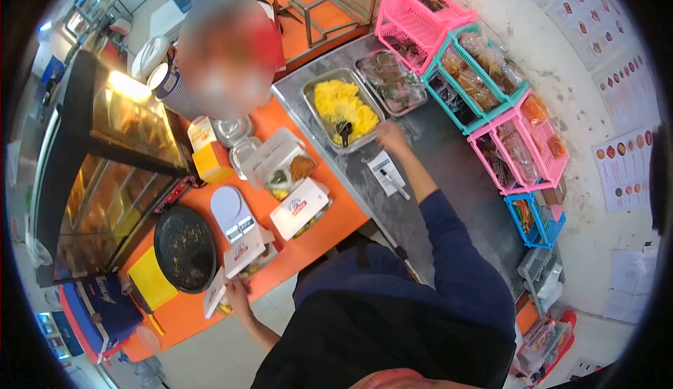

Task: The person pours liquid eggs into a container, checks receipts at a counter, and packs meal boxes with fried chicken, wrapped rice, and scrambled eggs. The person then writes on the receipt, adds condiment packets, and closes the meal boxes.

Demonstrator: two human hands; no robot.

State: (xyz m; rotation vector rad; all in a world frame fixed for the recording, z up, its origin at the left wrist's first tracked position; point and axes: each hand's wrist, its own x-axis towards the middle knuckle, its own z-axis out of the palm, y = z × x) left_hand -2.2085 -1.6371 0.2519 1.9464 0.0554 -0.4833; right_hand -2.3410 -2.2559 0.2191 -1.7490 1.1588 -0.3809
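My left hand [238, 294] is closed on the side of a white takeaway box [214, 294] at the near edge of the orange counter. Its lid stands up, and some yellow food shows inside. My right hand [391, 137], fingers curled, is at the near right corner of a metal tray [331, 146]. Whether it grips the rim or something small I cannot make out. Yellow rice [343, 106] fills the tray, with a black spoon [343, 131] in it. Two more takeaway boxes, one with a printed lid [300, 208] and another [247, 251], stand between my hands.
A kitchen scale [231, 210], a round black pan [185, 249] and a glass warming cabinet [116, 179] are on the left. A pen lies on a notepad [385, 173] by my right forearm. Pink baskets [410, 21] and teal baskets [459, 59] line the wall. Blur hides the far end.
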